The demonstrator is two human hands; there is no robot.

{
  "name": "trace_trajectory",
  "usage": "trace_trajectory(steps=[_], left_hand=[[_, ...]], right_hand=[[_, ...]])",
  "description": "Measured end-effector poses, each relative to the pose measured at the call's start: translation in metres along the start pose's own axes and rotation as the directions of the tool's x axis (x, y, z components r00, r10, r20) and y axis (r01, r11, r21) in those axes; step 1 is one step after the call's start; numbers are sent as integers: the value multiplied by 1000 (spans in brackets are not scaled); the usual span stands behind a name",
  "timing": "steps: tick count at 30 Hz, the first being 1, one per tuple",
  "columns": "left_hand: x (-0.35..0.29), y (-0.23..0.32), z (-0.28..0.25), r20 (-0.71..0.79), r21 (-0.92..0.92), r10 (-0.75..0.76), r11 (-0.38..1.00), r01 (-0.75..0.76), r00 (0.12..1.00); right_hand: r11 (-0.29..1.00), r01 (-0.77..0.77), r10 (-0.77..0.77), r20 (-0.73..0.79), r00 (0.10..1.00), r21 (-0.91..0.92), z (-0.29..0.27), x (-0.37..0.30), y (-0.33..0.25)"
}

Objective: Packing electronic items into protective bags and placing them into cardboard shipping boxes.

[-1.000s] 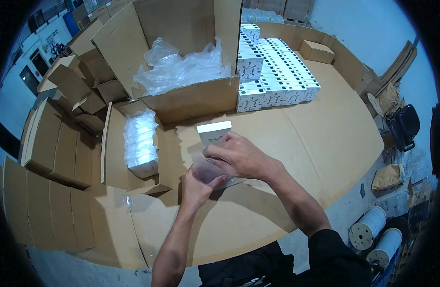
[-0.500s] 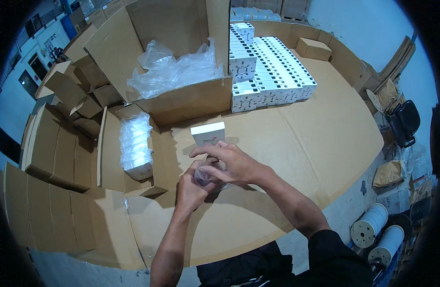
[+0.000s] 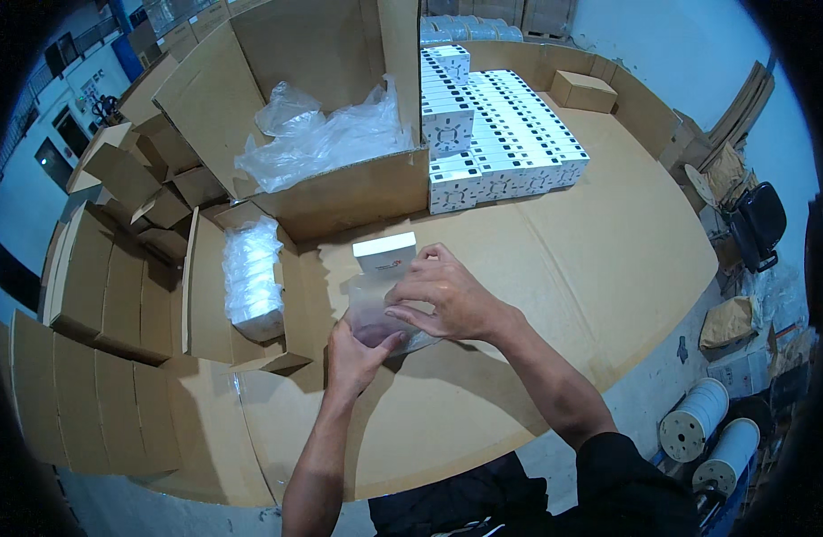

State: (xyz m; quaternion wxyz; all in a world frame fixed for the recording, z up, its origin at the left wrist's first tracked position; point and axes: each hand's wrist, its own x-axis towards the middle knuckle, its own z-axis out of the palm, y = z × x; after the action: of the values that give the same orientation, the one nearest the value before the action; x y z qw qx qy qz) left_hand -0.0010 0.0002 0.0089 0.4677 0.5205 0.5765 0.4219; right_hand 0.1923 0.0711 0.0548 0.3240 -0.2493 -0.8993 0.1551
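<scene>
Between my hands is a translucent plastic bag point(image 3: 368, 295), stretched over the cardboard surface. My left hand point(image 3: 356, 355) grips its lower left part, the thumb pressed on the plastic. My right hand point(image 3: 452, 300) has its fingers curled together at the bag's right side, pinching the plastic; the exact grip is partly hidden by the fingers. Just beyond the bag a small white box point(image 3: 384, 251) stands upright, its lower part behind the plastic.
An open carton point(image 3: 210, 295) at left holds a row of bubble-wrapped white boxes point(image 3: 253, 277). Behind it, a larger carton point(image 3: 349, 192) contains crumpled clear bags point(image 3: 331, 134). Stacked white boxes point(image 3: 519, 134) stand at the back; folded brown cartons point(image 3: 89, 385) line the left side.
My hands have moved apart from their close, overlapping position. The plastic bag, bunched between them before, is now spread open, with my right hand slightly farther right.
</scene>
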Motion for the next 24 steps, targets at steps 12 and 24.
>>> trace_trajectory(steps=[12, 24], left_hand=[[2, -6, -4, 39, -89, 47, 995, -43, 998], [2, -2, -5, 34, -54, 20, 998, -18, 999]], right_hand=[[849, -175, 380, -347, 857, 499, -2, 4, 25], [614, -255, 520, -140, 842, 747, 17, 0, 57]])
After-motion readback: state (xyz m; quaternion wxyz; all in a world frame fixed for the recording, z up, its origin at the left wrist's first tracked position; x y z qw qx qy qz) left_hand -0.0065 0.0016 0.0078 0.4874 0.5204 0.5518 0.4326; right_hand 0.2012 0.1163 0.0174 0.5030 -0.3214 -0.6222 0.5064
